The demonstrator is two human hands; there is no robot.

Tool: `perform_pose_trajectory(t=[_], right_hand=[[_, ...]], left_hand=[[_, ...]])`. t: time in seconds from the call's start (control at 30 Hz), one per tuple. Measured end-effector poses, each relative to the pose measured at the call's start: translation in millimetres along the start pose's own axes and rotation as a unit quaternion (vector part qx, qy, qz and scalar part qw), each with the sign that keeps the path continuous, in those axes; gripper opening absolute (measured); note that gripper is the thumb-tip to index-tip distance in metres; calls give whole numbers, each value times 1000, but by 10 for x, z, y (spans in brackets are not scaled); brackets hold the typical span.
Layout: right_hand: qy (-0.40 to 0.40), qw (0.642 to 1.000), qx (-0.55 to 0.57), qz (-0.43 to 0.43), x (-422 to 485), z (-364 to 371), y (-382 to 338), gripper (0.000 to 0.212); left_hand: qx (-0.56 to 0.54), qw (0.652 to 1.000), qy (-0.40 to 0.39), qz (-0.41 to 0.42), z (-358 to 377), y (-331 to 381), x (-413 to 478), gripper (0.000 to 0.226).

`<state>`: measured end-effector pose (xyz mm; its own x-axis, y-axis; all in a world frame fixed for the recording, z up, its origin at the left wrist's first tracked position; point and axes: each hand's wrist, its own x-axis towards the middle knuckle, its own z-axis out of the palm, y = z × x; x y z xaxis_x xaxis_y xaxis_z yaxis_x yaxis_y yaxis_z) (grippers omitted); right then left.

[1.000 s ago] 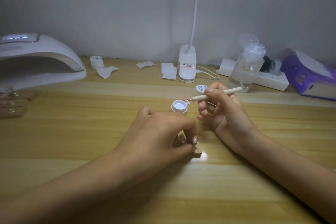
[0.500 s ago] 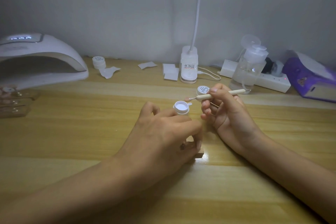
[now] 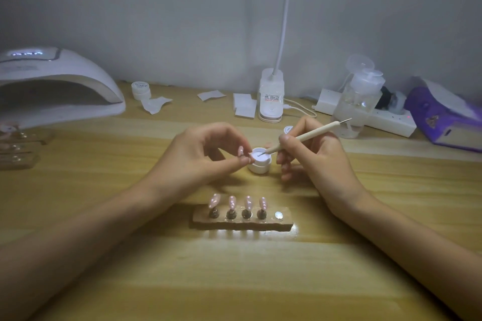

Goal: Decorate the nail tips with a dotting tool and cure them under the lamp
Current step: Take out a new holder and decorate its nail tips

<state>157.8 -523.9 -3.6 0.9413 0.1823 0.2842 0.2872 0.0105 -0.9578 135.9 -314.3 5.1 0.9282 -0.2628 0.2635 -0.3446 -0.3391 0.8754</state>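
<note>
My left hand (image 3: 198,156) pinches a pink nail tip (image 3: 240,151) on its stand, held just left of the open white gel jar (image 3: 259,163). My right hand (image 3: 310,156) grips a cream dotting tool (image 3: 310,135) like a pen, its lower point dipped into the white gel in the jar. In front of my hands lies a wooden holder (image 3: 242,223) with several pink nail tips (image 3: 238,203) standing on it and one bare metal spot at its right end. The white curing lamp (image 3: 57,83) stands at the far left.
More holders (image 3: 18,148) lie by the lamp's mouth. Along the back stand a small jar (image 3: 140,90), paper wipes (image 3: 243,105), a desk-light base (image 3: 270,96), a pump bottle (image 3: 361,96), a power strip (image 3: 386,118) and a purple tissue pack (image 3: 446,117). A jar lid (image 3: 288,130) sits behind my right hand.
My left hand has lifted one nail tip off the holder and brought it up beside the jar, uncovering the holder. My right hand tilted the tool and dipped its point into the gel.
</note>
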Motion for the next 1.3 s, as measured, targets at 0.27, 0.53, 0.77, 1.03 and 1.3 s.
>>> perform_pose_trajectory(t=[0.27, 0.53, 0.77, 1.03, 1.3], right_hand=[[-6, 1000, -8, 28, -4, 13, 37, 21], [-13, 999, -13, 29, -3, 22, 39, 22], [-9, 1000, -4, 22, -11, 8, 19, 20], [32, 999, 40, -17, -10, -14, -14, 17], [31, 998, 55, -20, -12, -2, -46, 18]], left_hand=[[37, 999, -30, 12, 42, -128, -7, 11], [28, 998, -46, 25, 46, -150, 6, 15], [30, 998, -55, 18, 49, -144, 9, 15], [51, 997, -52, 13, 45, -162, 19, 17], [71, 996, -54, 4, 48, -171, 37, 17]])
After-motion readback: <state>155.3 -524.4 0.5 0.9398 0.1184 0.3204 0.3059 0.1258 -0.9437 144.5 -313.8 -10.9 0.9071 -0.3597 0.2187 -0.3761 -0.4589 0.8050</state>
